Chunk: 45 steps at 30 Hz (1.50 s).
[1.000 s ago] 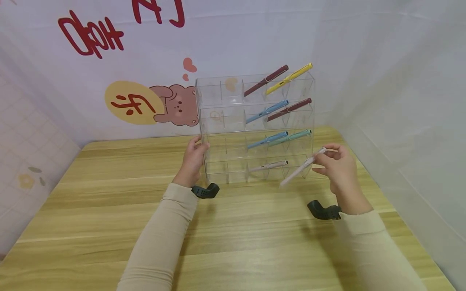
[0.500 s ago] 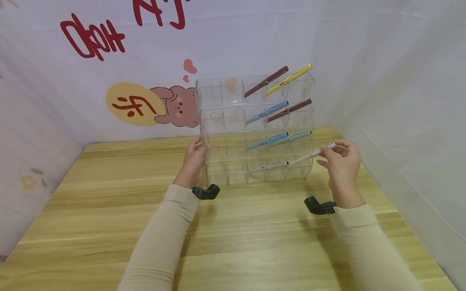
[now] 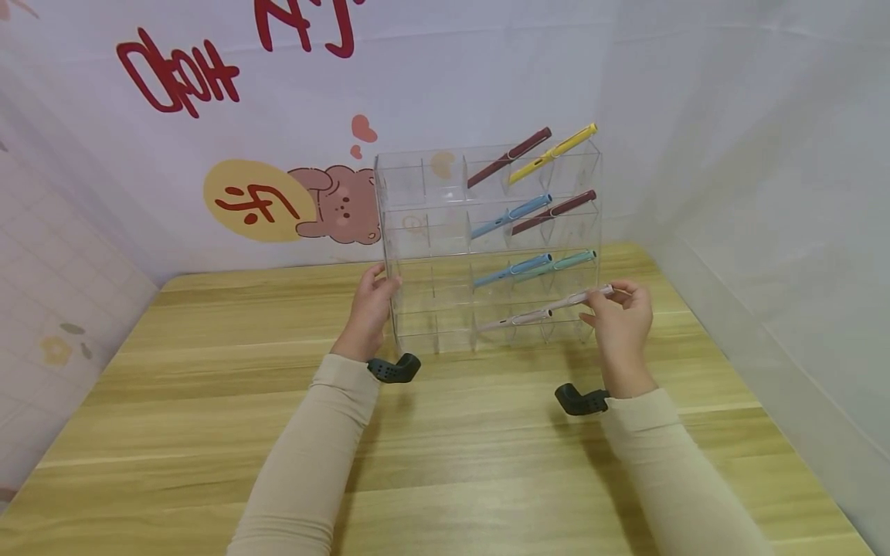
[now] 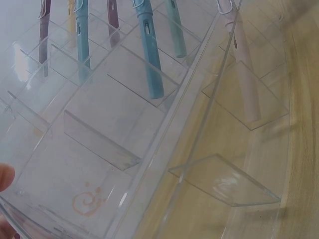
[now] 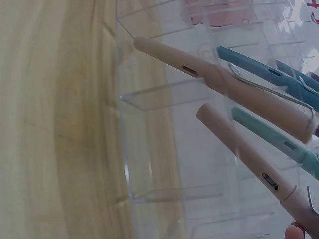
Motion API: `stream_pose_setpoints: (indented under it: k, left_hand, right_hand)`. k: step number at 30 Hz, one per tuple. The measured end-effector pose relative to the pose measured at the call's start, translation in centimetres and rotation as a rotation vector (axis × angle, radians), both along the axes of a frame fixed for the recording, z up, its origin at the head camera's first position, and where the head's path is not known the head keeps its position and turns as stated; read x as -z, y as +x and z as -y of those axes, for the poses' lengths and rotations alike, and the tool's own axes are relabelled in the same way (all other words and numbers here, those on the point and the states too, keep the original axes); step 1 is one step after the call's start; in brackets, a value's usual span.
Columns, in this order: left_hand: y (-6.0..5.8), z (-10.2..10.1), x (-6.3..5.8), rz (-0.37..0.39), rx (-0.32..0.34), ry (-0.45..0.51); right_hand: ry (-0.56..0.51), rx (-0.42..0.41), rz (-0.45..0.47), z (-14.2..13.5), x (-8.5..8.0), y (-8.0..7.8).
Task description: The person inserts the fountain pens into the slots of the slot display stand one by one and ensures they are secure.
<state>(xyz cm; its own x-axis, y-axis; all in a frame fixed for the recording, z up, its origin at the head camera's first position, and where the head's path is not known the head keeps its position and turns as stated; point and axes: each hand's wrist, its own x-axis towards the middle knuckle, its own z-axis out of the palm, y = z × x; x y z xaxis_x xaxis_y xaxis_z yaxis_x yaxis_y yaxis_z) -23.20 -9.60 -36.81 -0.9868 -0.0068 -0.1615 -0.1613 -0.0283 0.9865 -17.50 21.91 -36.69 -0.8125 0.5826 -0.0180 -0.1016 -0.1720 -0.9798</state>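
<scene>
A clear pen rack [image 3: 452,253] with several tiers stands upright on the table. My left hand [image 3: 368,313] grips its left side, thumb at the front edge and fingers behind. With thumb and fingertips my right hand [image 3: 622,320] pinches the clip end of a pale pink fountain pen [image 3: 580,297]. That pen slants across the bottom tier's right part; its lower end [image 5: 203,110] is over the compartments in the right wrist view. Whether it touches the rack, I cannot tell. Left of it lies another pale pink pen [image 3: 514,319] in the bottom tier.
Higher tiers hold a dark red pen [image 3: 510,157], a yellow pen [image 3: 554,154], a blue pen [image 3: 511,216], another dark red pen [image 3: 554,212], another blue pen [image 3: 512,270] and a green pen [image 3: 573,259]. The wooden table [image 3: 473,463] meets white cloth [image 3: 751,193] behind and right.
My right hand has brought the pale pink pen from in front of the rack's lower right up to the bottom tier, then leftward. The left hand stays on the rack.
</scene>
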Motion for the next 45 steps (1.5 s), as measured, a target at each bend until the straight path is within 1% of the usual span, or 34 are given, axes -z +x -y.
stream_pose_setpoints:
  k: [8,18,26,34,45]
  left_hand:
    - [0.2,0.1,-0.1,0.000,0.006,0.008]
    - [0.2,0.0,-0.3,0.012,0.010,-0.012]
    - [0.2,-0.1,-0.3,0.009,0.008,-0.002]
    - [0.2,0.0,-0.4,0.007,0.010,0.003]
    - [0.4,0.0,-0.4,0.009,0.013,-0.014]
  right_hand:
    - [0.062,-0.008,0.030,0.7,0.9,0.1]
    - [0.116,-0.021,0.061,1.0,2.1,0.1]
    - [0.145,-0.031,0.049,1.1,2.9,0.0]
    - [0.204,-0.053,0.025,1.4,2.9,0.4]
    - [0.220,-0.049,0.020,1.5,3.0,0.7]
